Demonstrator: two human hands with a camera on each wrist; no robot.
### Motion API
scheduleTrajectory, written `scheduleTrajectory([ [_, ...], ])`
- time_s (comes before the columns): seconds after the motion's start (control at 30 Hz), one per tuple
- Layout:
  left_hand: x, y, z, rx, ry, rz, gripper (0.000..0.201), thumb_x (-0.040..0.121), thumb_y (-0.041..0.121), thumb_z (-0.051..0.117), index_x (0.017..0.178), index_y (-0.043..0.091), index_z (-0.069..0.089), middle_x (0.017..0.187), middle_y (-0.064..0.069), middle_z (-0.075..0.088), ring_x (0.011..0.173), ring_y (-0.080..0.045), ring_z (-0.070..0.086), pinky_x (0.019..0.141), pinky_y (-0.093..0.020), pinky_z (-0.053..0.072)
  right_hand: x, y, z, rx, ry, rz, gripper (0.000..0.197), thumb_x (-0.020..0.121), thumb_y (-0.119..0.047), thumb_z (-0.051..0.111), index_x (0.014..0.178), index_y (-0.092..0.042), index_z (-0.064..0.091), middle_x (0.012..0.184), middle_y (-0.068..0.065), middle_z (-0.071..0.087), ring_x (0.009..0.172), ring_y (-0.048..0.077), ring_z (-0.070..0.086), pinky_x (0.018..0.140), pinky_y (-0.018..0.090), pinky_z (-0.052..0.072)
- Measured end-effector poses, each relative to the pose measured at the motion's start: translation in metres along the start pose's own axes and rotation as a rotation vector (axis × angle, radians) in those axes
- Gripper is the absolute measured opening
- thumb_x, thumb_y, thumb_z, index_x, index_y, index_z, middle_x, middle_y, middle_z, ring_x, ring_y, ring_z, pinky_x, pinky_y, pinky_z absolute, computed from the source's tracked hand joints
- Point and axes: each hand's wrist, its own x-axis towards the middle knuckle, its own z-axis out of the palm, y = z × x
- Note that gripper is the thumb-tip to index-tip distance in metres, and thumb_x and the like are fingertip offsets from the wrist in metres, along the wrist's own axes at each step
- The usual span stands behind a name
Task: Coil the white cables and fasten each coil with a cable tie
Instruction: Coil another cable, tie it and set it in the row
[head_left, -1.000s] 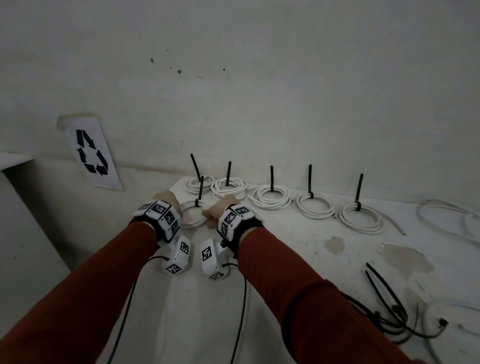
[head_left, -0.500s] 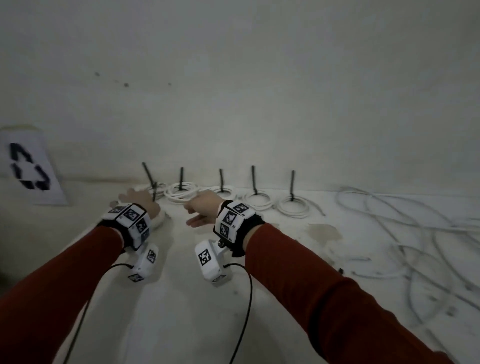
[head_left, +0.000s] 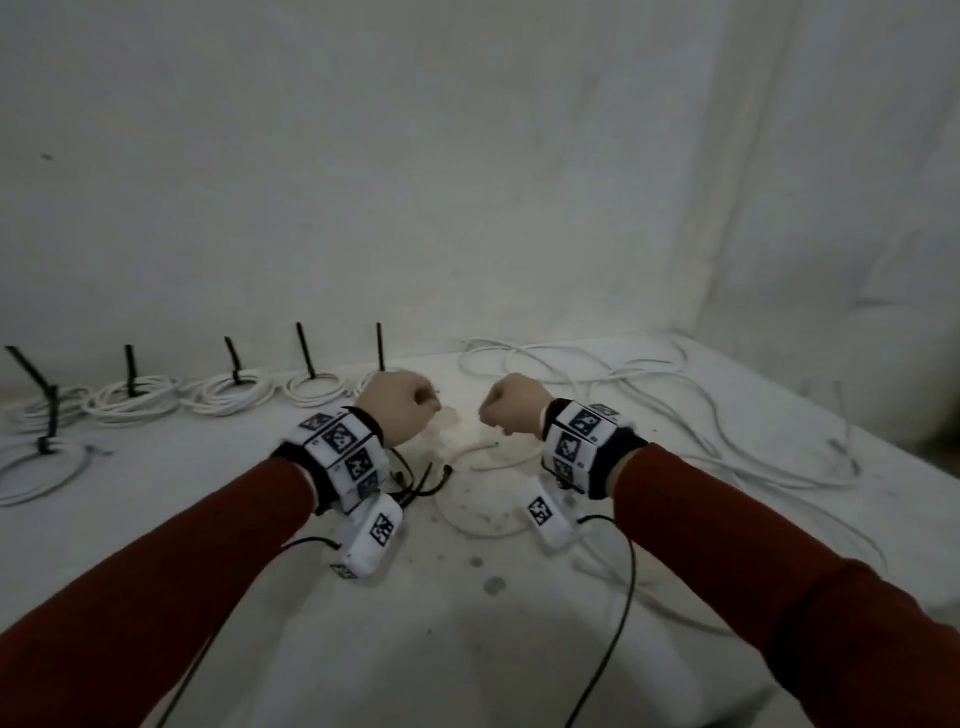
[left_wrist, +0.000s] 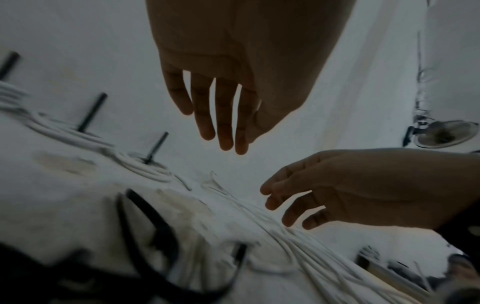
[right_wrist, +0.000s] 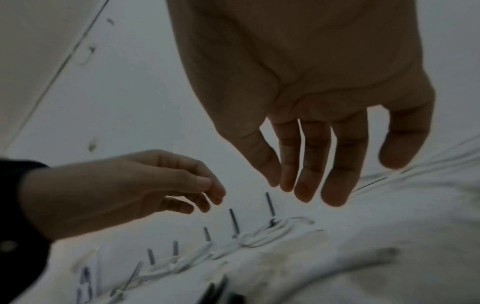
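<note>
We're hovering both hands, left (head_left: 397, 407) and right (head_left: 514, 404), grips loosely open and empty, over loose white cables (head_left: 649, 410) mid-desk (head_left: 363, 649).

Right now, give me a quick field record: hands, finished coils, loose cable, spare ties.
left hand: empty, fingers relaxed, above the table
right hand: empty, fingers relaxed, above the table
tied coils: six visible, along the wall at left, black ties upright
loose white cables: uncoiled, at right
spare black ties: on the table under the left hand
</note>
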Motion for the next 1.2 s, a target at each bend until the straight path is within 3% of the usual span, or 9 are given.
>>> scheduleTrajectory([
  [0.17, 0.008, 0.050, 0.052, 0.088, -0.289, 0.094, 0.031, 0.093, 0.030, 0.053, 0.115, 0.012, 0.063, 0.121, -0.005, 0.062, 0.110, -0.022, 0.056, 0.088, -0.027, 0.042, -0.017, 0.055, -0.023, -0.193, -0.062, 0.102, 0.032, 0.084, -0.022, 0.070, 0.111, -0.004, 0.070, 0.115, 0.011, 0.068, 0.107, 0.026, 0.062, 0.091, 0.033, 0.051],
  [0.33, 0.017, 0.068, 0.084, 0.142, -0.372, 0.081, 0.040, 0.087, 0.033, 0.063, 0.118, 0.008, 0.057, 0.120, -0.009, 0.060, 0.110, -0.025, 0.054, 0.086, -0.028, 0.042, -0.034, 0.068, -0.023, -0.223, -0.211, 0.099, 0.031, 0.086, -0.022, 0.069, 0.111, -0.004, 0.068, 0.095, 0.008, 0.069, 0.086, 0.023, 0.066, 0.057, 0.024, 0.049],
  [0.53, 0.025, 0.074, 0.088, 0.236, -0.398, 0.067, 0.017, 0.090, 0.014, 0.056, 0.102, 0.007, 0.066, 0.114, -0.011, 0.063, 0.105, -0.026, 0.057, 0.085, -0.028, 0.043, -0.040, 0.068, -0.023, -0.333, -0.194, 0.051, 0.032, 0.089, -0.020, 0.066, 0.114, -0.001, 0.065, 0.094, 0.007, 0.059, 0.083, 0.020, 0.056, 0.053, 0.019, 0.044],
  [0.63, 0.029, 0.074, 0.085, 0.269, -0.338, 0.049, 0.030, 0.092, 0.018, 0.051, 0.063, 0.009, 0.050, 0.074, -0.009, 0.055, 0.066, -0.020, 0.051, 0.067, -0.028, 0.040, -0.040, 0.070, -0.030, -0.396, -0.289, -0.013, 0.027, 0.088, -0.007, 0.059, 0.112, -0.008, 0.069, 0.097, 0.006, 0.062, 0.087, 0.019, 0.057, 0.067, 0.025, 0.049],
  [0.73, 0.030, 0.071, 0.075, 0.234, -0.264, 0.055, 0.023, 0.092, 0.020, 0.050, 0.086, 0.005, 0.066, 0.091, -0.013, 0.063, 0.084, -0.026, 0.059, 0.076, -0.031, 0.048, -0.044, 0.075, -0.040, -0.520, -0.394, -0.084, 0.029, 0.078, -0.005, 0.070, 0.106, -0.014, 0.073, 0.106, 0.006, 0.070, 0.090, 0.017, 0.061, 0.081, 0.028, 0.051],
  [0.83, 0.021, 0.075, 0.061, 0.126, -0.106, 0.101, 0.028, 0.094, 0.026, 0.045, 0.101, 0.009, 0.066, 0.106, -0.009, 0.062, 0.098, -0.027, 0.057, 0.085, -0.036, 0.047, -0.049, 0.075, -0.051, -0.522, -0.210, -0.202, 0.018, 0.081, -0.017, 0.075, 0.099, -0.014, 0.074, 0.100, 0.004, 0.072, 0.081, 0.011, 0.058, 0.072, 0.020, 0.041],
  [1.0, 0.000, 0.105, 0.019, -0.584, -0.211, 0.116, 0.036, 0.101, 0.036, 0.034, 0.092, 0.011, 0.058, 0.072, -0.003, 0.058, 0.058, -0.017, 0.054, 0.052, -0.027, 0.047, -0.054, 0.059, -0.092, -0.066, 0.298, -0.408, 0.013, 0.085, -0.021, 0.071, 0.093, -0.012, 0.075, 0.088, 0.001, 0.072, 0.077, 0.007, 0.057, 0.067, 0.009, 0.037],
  [1.07, 0.004, 0.111, -0.003, -0.621, -0.080, 0.142, 0.032, 0.101, 0.029, 0.035, 0.081, 0.017, 0.055, 0.066, 0.001, 0.047, 0.048, -0.012, 0.042, 0.038, -0.021, 0.034, -0.055, 0.045, -0.105, 0.022, 0.390, -0.467, 0.010, 0.085, -0.020, 0.070, 0.091, -0.012, 0.074, 0.085, 0.000, 0.071, 0.074, 0.006, 0.058, 0.067, 0.009, 0.039],
  [1.2, 0.008, 0.114, -0.052, -0.717, 0.085, 0.213, 0.033, 0.100, 0.021, 0.034, 0.072, 0.017, 0.051, 0.052, 0.009, 0.039, 0.036, -0.004, 0.029, 0.036, -0.017, 0.023, -0.054, 0.027, -0.126, 0.086, 0.503, -0.501, 0.008, 0.088, -0.022, 0.066, 0.085, -0.015, 0.070, 0.072, -0.004, 0.066, 0.069, 0.009, 0.059, 0.070, 0.022, 0.044],
])
